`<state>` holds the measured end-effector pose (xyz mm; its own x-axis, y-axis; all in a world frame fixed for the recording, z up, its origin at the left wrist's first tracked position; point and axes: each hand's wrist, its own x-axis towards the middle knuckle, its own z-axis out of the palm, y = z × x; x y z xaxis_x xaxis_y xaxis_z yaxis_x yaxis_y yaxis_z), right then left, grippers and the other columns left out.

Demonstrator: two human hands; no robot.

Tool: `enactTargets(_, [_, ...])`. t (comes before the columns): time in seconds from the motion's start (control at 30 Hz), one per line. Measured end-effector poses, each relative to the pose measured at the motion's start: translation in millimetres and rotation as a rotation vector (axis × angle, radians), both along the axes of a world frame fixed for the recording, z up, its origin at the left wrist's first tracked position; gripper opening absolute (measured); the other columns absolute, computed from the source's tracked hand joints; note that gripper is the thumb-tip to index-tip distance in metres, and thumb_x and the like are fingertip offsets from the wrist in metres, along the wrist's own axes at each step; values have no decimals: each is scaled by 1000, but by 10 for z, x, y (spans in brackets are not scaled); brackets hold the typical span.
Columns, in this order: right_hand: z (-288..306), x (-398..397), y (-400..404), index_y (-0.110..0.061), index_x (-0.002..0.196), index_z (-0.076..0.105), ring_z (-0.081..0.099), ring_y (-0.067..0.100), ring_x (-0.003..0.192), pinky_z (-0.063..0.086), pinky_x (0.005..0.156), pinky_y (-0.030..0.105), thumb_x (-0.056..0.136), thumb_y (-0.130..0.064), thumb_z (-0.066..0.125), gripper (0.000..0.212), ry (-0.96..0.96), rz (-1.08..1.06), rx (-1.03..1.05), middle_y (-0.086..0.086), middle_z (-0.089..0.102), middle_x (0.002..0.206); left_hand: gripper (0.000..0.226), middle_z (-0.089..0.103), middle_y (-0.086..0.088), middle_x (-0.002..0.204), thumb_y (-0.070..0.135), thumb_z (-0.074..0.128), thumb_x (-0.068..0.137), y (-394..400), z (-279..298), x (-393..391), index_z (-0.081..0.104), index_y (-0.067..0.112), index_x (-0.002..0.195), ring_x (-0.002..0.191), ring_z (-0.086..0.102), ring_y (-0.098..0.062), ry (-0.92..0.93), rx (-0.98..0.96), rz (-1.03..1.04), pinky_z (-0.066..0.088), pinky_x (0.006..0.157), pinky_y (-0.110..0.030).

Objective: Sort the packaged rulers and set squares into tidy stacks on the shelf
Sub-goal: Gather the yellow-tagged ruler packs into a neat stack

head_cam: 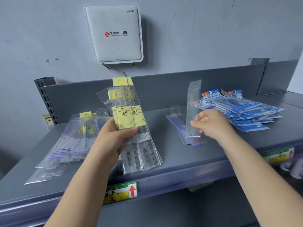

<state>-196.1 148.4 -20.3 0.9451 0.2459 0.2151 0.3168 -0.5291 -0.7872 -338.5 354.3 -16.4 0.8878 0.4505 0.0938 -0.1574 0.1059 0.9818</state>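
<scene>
Four groups show on the shelf [164,171]: a loose pile of rulers [65,145] far left, still untidy; three or four yellow-label rulers [131,122] gripped in the left hand [113,141]; one clear ruler [193,110] pinched by the right hand [211,123] over a small stack [178,123]; blue packs [246,110] fanned far right. Roughly halfway, I judge.

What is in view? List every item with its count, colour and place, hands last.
yellow-label rulers: several, clear packs, fanned in left hand.
clear ruler pack: one, held upright by right hand.
loose ruler pile: many, clear with purple, shelf left.
small stack: a few, clear with blue edge, shelf centre.
blue packs: many, blue-white, shelf right.
shelf: one, grey.
price tag: one, green-yellow, red arrow, front edge.
router: one, white, on wall.
left hand: grips the fan.
right hand: pinches the clear pack.
</scene>
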Motion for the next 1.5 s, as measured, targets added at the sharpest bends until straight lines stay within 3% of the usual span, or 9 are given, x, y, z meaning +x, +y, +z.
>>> enactTargets(0.1, [69, -95, 25, -8, 93, 63, 49, 10, 53, 39, 48, 18, 83, -10, 67, 11, 110, 137, 211, 2, 58, 65, 37, 70, -9, 103, -12, 59, 80, 1, -2, -5, 56, 11, 110, 91, 68, -20, -1, 0, -4, 52, 69, -28])
enactTargets(0.3, [-37, -44, 106, -7, 114, 58, 57, 23, 104, 41, 77, 27, 75, -33, 75, 50, -49, -61, -403, 7, 63, 111, 44, 70, -10, 106, -11, 61, 79, 0, -5, -11, 54, 8, 118, 94, 68, -22, -2, -2, -15, 55, 70, -30])
enactTargets(0.5, [94, -447, 419, -18, 97, 65, 50, 0, 49, 40, 52, 15, 71, -36, 77, 34, -73, 259, 143, -8, 58, 64, 45, 71, -10, 103, -10, 65, 76, -8, -3, -16, 54, 7, 116, 94, 68, -24, -21, -2, 5, 54, 80, -37])
enactTargets(0.6, [60, -744, 659, -28, 104, 51, 59, 2, 72, 50, 68, 24, 67, -51, 75, 49, -60, 383, 11, -10, 62, 86, 43, 72, -9, 99, -10, 67, 75, -2, -12, -20, 56, 7, 113, 90, 69, -24, -40, 39, 22, 56, 80, -39])
enactTargets(0.7, [10, -909, 826, -32, 108, 42, 54, 1, 82, 42, 60, 15, 65, -56, 74, 59, -158, 352, -56, -16, 55, 101, 42, 72, -8, 95, -12, 68, 73, 4, -22, -25, 57, 8, 108, 84, 70, -21, -66, 41, 54, 58, 67, -29])
enactTargets(0.83, [-26, -921, 892, -29, 105, 49, 56, 4, 84, 43, 59, 15, 69, -48, 75, 48, -186, 316, -8, -14, 61, 103, 37, 72, -8, 95, -4, 68, 78, 4, -16, -41, 57, 7, 111, 72, 69, -19, -58, 38, 60, 53, 52, -25])
enactTargets(1.07, [-48, -813, 889, -31, 100, 64, 59, 4, 101, 48, 90, 30, 78, -26, 74, 25, 0, 405, 237, -16, 67, 103, 26, 70, -5, 97, -5, 58, 86, 49, -6, -55, 58, 13, 105, 70, 63, -17, 19, -15, 56, 49, 47, -23])
enactTargets(1.2, [-74, -802, 907, -31, 84, 69, 67, 17, 93, 52, 91, 41, 83, -19, 69, 12, 80, 428, 390, -5, 73, 91, 24, 72, -4, 98, 1, 62, 85, 46, -11, -58, 60, 16, 103, 74, 62, -19, 12, 9, 82, 43, 56, -27])
enactTargets(1.5, [28, -674, 805, -25, 78, 63, 61, -6, 57, 44, 57, 13, 85, -6, 64, 20, 118, 394, 468, -11, 69, 72, 27, 71, 3, 88, -1, 63, 84, 137, 51, -110, 60, 20, 100, 63, 56, -11, -10, 3, 191, 38, 49, -22])
